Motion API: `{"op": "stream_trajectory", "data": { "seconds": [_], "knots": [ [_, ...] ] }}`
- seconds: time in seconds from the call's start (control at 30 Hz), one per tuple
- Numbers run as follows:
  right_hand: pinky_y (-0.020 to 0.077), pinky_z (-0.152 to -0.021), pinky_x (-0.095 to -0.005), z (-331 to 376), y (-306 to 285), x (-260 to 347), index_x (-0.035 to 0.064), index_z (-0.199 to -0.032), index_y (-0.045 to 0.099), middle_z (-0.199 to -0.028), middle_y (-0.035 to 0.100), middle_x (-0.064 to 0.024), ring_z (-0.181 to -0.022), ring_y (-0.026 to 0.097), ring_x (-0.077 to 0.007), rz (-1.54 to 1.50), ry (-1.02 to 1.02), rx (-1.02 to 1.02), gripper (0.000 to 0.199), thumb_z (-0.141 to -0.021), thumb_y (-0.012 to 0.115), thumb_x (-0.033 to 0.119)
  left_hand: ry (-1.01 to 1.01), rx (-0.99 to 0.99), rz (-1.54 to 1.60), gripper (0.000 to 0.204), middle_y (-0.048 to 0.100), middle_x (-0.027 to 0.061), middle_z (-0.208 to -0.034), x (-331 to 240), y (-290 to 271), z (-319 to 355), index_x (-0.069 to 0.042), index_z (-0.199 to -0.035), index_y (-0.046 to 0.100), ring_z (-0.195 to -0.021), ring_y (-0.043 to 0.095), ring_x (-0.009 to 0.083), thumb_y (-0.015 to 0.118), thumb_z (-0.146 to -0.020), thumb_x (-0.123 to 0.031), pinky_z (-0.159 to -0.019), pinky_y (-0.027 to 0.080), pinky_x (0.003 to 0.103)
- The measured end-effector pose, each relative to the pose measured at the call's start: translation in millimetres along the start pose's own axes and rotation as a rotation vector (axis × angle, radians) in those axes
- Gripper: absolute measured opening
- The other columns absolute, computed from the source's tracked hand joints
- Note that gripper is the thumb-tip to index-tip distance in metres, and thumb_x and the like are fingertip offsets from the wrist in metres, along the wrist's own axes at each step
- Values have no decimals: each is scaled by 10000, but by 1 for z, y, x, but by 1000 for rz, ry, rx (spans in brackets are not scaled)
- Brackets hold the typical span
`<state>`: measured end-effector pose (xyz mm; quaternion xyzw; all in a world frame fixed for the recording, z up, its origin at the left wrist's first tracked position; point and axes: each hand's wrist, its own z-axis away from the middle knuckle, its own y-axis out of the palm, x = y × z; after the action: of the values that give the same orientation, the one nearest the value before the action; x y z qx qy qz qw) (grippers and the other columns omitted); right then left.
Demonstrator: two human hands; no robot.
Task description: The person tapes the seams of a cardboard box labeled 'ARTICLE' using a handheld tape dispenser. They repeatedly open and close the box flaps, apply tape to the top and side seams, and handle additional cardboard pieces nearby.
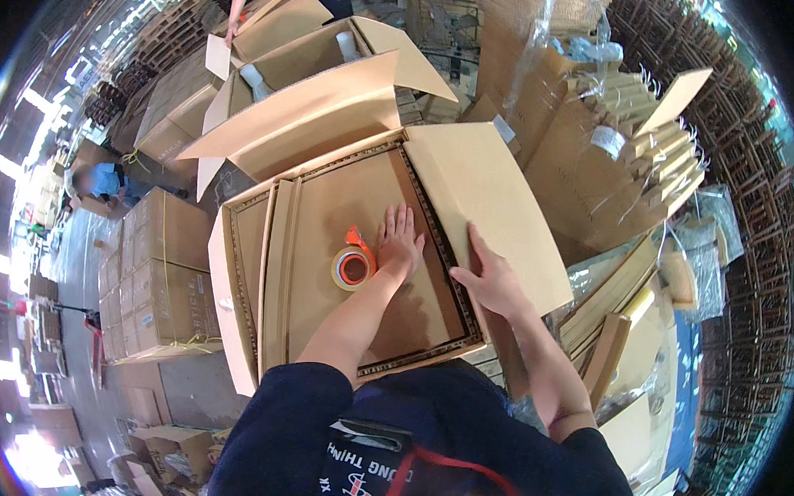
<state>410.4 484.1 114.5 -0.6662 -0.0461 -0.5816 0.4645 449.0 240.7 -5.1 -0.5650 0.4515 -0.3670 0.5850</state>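
An open cardboard box stands in front of me, with a flat brown cardboard sheet in it. Dark corrugated edging strips line the sheet's border. My left hand lies flat on the sheet, fingers stretched out together. Just beside it, an orange tape dispenser with a roll of tape rests on the sheet. My right hand touches the right side of the box where the wide flap folds outward. Its thumb is spread away from the fingers, and it holds nothing I can see.
Beyond my box is another open carton with white pieces inside; a co-worker's hand is at a box behind it. Strapped cartons are stacked at left. Folded cardboard and long strips lie at right. Another person is far left.
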Motion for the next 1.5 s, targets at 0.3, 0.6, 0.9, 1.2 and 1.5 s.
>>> {"op": "stream_trajectory", "data": {
  "seconds": [0.3, 0.6, 0.9, 1.2, 1.5],
  "knots": [
    [607, -999, -587, -129, 55, 22, 18, -1775, 223, -1220, 755, -331, -1140, 767, -470, 502, 139, 143, 966, -1040, 697, 430, 393, -70, 520, 594, 518, 200, -1677, -46, 19, 105, -28, -1550, 598, -1662, 340, 400, 629, -1011, -275, -1351, 243, 639],
    [624, -957, -584, -172, 101, 66, -25, -1603, 464, -1096, 790, -286, -1064, 782, -454, 493, -41, 220, 791, -991, 720, 405, -37, 77, 1422, 479, 611, 67, -1612, -8, 63, 106, -189, -1395, 755, -1559, 428, 403, 680, -977, -411, -1324, 262, 684],
    [459, -1193, -516, -170, 85, -26, 122, -1283, 765, -1511, 650, -119, -1440, 540, -350, 588, -251, -230, 511, -859, 820, 403, 521, -42, 358, 373, 712, 49, -1367, -15, 15, 85, -173, -1239, 805, -1347, 549, 420, 837, -867, -173, -1134, 441, 599],
    [420, -1206, -539, -169, 110, -18, 138, -1372, 756, -1553, 598, -107, -1471, 495, -359, 689, -168, -252, 517, -905, 780, 359, 561, 214, 132, 506, 671, 99, -1499, -2, 8, 83, -116, -1368, 737, -1497, 491, 433, 797, -868, -167, -1251, 395, 650],
    [295, -1298, -696, -169, 121, -22, 29, -1680, 486, -1810, 352, -138, -1657, 254, -498, 927, -152, -157, 676, -1140, 555, 431, 326, 120, 532, 354, 736, 146, -1461, 36, -39, 169, -58, -1337, 768, -1310, 698, 348, 706, -1009, -174, -1188, 502, 513]
  ]
}}
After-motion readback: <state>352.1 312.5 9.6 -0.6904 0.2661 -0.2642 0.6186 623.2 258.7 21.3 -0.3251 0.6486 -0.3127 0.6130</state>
